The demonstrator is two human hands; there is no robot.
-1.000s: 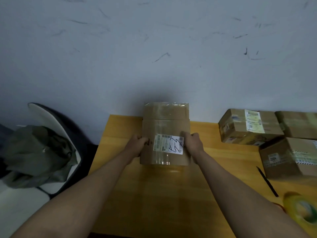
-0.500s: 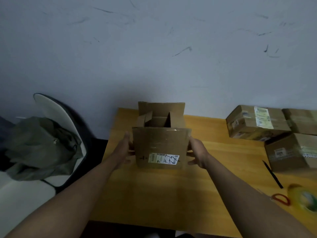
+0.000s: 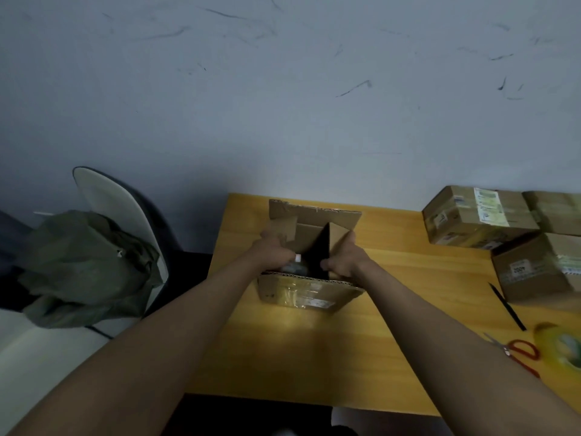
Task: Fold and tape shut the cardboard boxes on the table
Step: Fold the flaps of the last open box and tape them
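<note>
The open cardboard box (image 3: 309,287) stands near the back edge of the desk (image 3: 314,350), flaps raised. The left hand (image 3: 276,254) grips the left side flap; the right hand (image 3: 344,258) grips the right side flap. Sealed boxes (image 3: 478,217), scissors (image 3: 518,352) and tape roll (image 3: 562,346) lie to the right.

Your wooden table (image 3: 314,347) carries the open cardboard box (image 3: 309,291) near its far edge. Right of that box sit three taped boxes (image 3: 478,218); nearer you than those lie a black pen (image 3: 506,306), red-handled scissors (image 3: 518,352) and a tape roll (image 3: 562,347).
</note>
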